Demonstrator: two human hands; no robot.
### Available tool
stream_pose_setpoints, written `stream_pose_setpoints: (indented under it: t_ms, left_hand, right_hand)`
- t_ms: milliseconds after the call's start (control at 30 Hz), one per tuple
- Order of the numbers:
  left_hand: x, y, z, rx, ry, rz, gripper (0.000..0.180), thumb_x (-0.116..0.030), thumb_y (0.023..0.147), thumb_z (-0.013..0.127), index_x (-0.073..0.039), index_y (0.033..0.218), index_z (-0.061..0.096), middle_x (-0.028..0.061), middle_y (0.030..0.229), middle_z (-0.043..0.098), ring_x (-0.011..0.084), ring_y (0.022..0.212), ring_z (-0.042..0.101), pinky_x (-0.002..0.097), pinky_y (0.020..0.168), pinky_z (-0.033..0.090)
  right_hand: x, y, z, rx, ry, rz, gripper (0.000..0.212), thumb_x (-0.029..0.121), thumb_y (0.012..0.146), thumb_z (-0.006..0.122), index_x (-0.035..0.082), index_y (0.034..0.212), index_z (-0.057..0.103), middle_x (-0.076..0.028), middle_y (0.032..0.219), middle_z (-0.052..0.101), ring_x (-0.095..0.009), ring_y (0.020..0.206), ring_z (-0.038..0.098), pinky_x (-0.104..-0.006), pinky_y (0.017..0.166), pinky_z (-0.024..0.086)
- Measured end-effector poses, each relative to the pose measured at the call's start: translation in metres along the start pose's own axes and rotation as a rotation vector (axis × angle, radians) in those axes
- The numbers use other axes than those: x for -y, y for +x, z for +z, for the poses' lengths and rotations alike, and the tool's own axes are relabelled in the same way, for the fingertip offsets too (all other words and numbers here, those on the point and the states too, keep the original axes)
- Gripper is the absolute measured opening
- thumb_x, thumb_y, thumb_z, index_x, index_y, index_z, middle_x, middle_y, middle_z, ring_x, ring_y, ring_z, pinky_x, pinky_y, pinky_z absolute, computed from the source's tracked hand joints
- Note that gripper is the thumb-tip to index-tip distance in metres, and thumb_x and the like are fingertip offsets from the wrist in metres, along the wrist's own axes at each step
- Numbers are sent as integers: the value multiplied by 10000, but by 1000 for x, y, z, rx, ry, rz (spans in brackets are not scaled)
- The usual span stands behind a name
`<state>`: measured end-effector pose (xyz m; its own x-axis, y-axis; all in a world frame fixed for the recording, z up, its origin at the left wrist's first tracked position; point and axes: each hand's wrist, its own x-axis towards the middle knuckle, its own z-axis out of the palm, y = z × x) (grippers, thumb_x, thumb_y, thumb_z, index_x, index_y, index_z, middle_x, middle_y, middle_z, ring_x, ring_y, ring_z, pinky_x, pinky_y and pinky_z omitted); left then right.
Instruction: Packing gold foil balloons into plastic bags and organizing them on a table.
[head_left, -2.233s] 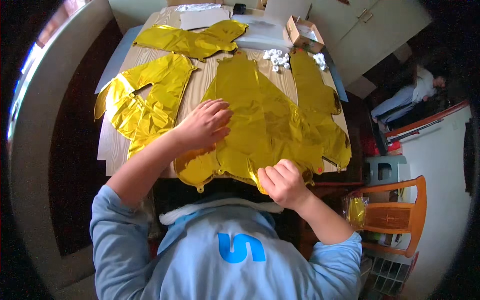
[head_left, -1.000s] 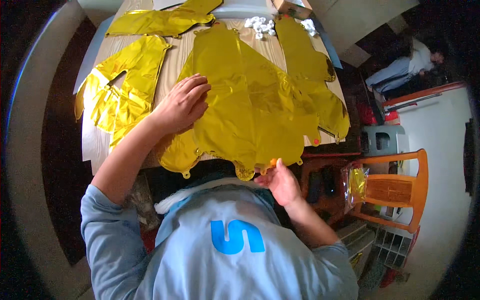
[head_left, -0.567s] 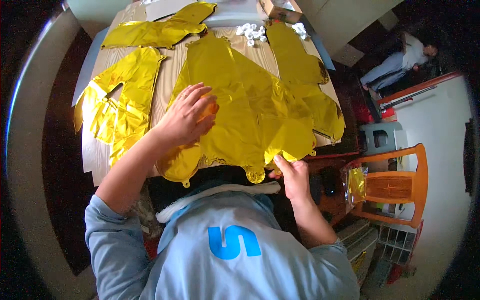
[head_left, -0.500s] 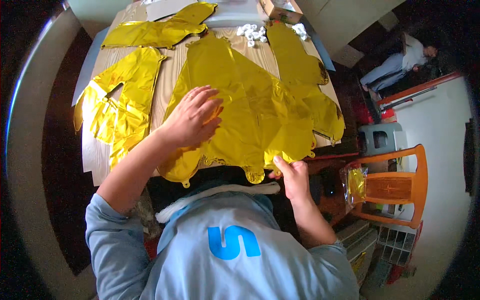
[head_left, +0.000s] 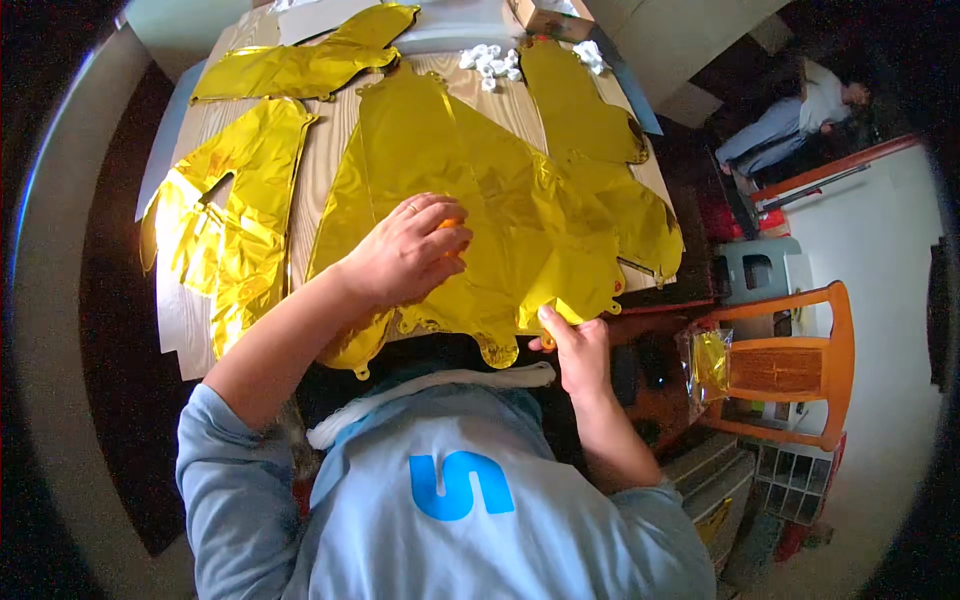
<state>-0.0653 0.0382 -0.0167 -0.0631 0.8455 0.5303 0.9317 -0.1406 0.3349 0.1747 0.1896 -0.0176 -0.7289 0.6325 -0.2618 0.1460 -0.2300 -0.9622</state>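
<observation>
A large flat gold foil balloon [head_left: 465, 200] lies across the middle of the wooden table, its tabbed lower edge hanging at the near side. My left hand [head_left: 412, 250] rests on the foil left of centre, palm down, with loosely bent fingers slightly apart and nothing seen in them. An orange reflection shows by its fingertips. At the near right edge, my right hand [head_left: 577, 345] pinches the balloon's rim between thumb and fingers.
More gold foil balloons lie at the left [head_left: 240, 190], far left [head_left: 290, 70] and right [head_left: 585, 120]. White bundles [head_left: 490, 65] and a cardboard box [head_left: 550, 18] sit at the back. A wooden chair [head_left: 785, 365] stands right; a person [head_left: 800, 115] is beyond.
My left hand has moved right and slightly down onto the foil, its fingers more bent. My right hand still pinches the near edge. The view has shifted slightly.
</observation>
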Motion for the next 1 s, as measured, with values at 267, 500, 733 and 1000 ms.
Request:
stream_pose_setpoints:
  t_ms: [267, 500, 733, 1000]
  left_hand:
    - [0, 0, 6, 51, -44, -54, 355, -189, 812, 708, -45, 1127, 631, 156, 1183, 583, 343, 1141, 536, 445, 1002, 433]
    - [1, -2, 6, 122, 50, -54, 444, -238, 841, 677, -87, 1249, 587, 148, 1286, 547, 343, 1257, 477, 515, 1095, 349]
    - [-3, -3, 6, 199, 155, -101, 488, -275, 867, 648, -114, 1316, 548, 121, 1396, 492, 355, 1352, 395, 615, 1107, 271]
    - [15, -13, 9, 294, 125, -105, 710, -435, 797, 625, -60, 1386, 496, 106, 1504, 387, 354, 1433, 284, 661, 1138, 151]
  right_hand:
    - [-4, 2, -1, -66, 31, -52, 165, 89, 913, 653, 4, 1055, 663, -48, 959, 675, -108, 745, 641, -279, 562, 570]
    - [-7, -1, -4, -61, -165, -192, 161, 74, 923, 645, -32, 1042, 673, -58, 904, 701, -104, 715, 646, -261, 588, 551]
    - [13, -6, 21, -177, -653, -503, 111, 100, 837, 717, 1, 868, 676, -160, 794, 690, -270, 674, 681, -353, 602, 509]
    - [18, -3, 39, 178, -973, -1122, 206, 51, 739, 700, 62, 941, 659, -96, 1003, 682, -266, 931, 654, -426, 906, 472]
